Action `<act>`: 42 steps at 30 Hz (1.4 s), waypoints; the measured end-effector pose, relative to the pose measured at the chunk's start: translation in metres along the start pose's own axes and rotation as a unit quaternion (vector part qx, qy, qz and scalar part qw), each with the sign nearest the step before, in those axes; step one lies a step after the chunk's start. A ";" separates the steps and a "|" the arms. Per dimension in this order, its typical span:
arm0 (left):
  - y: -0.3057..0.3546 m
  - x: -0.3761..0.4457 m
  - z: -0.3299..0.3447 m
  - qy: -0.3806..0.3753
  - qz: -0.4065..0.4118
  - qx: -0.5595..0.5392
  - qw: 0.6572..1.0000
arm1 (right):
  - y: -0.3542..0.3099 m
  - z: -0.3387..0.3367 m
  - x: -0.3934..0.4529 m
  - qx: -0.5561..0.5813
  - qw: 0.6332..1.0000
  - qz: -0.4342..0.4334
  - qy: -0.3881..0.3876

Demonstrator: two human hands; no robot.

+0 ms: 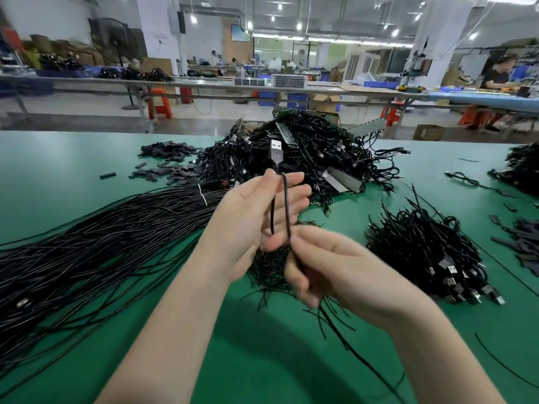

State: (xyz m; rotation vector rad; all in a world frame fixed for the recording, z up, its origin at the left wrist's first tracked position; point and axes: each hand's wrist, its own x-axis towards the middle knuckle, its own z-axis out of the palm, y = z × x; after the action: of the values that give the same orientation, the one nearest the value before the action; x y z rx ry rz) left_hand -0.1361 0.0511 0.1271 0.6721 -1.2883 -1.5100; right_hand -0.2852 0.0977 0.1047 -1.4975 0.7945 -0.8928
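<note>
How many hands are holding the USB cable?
2: the left hand pinches the USB cable under its plug; the right hand pinches it lower down.

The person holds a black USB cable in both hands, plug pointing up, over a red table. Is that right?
Not quite: the table is green, not red, as the head view shows. The left hand and right hand do hold the black USB cable, its plug pointing up.

Your USB cable (pixel 286 205) is thin and black. Its USB-A plug (pixel 276 154) stands upright, silver tip on top, just in front of the tangled cable heap (pixel 315 141). Two strands hang below it, pinched by your left grip (pixel 256 208) high and your right grip (pixel 329 266) low.
</note>
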 end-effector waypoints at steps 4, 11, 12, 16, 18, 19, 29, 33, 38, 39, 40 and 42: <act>0.012 -0.006 -0.004 -0.056 -0.022 -0.087 0.994 | 0.022 -0.006 0.008 -0.100 0.989 0.106 -0.003; 0.001 -0.007 -0.007 -0.146 -0.028 0.389 0.909 | 0.000 -0.031 -0.003 -0.053 0.972 0.054 0.221; -0.003 -0.005 -0.005 -0.115 -0.014 0.411 0.904 | -0.005 -0.026 -0.004 -0.027 0.974 0.023 0.223; -0.005 0.000 -0.001 0.077 0.072 0.231 0.967 | -0.014 -0.002 -0.005 0.000 0.994 -0.051 0.098; 0.003 -0.001 0.003 0.070 0.041 0.008 0.997 | -0.004 0.007 0.000 0.004 1.000 -0.019 0.008; 0.007 -0.003 0.004 0.058 0.029 -0.062 0.996 | 0.004 0.008 0.003 0.005 1.000 0.013 -0.020; 0.012 -0.012 -0.011 -0.183 -0.031 0.391 0.901 | -0.002 -0.047 -0.012 -0.088 0.970 0.105 0.199; -0.006 -0.005 0.005 0.014 0.040 0.281 0.959 | -0.017 -0.019 -0.011 0.024 0.992 0.001 0.126; -0.001 -0.004 0.010 0.020 0.003 -0.008 1.000 | 0.003 0.014 0.010 -0.015 0.989 0.024 0.145; -0.001 -0.005 0.009 0.012 -0.001 -0.021 1.000 | 0.006 0.015 0.013 -0.024 0.985 0.043 0.165; -0.001 -0.005 0.009 0.010 -0.001 -0.028 1.000 | 0.010 0.014 0.014 -0.040 0.981 0.053 0.182; -0.003 -0.004 0.008 0.015 -0.008 -0.017 1.000 | 0.015 0.011 0.015 -0.086 0.972 0.048 0.212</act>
State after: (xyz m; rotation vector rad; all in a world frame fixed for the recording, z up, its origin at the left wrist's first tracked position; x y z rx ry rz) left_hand -0.1432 0.0574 0.1257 0.6804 -1.2350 -1.5261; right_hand -0.2677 0.0881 0.0909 -1.4192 1.2735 -1.1113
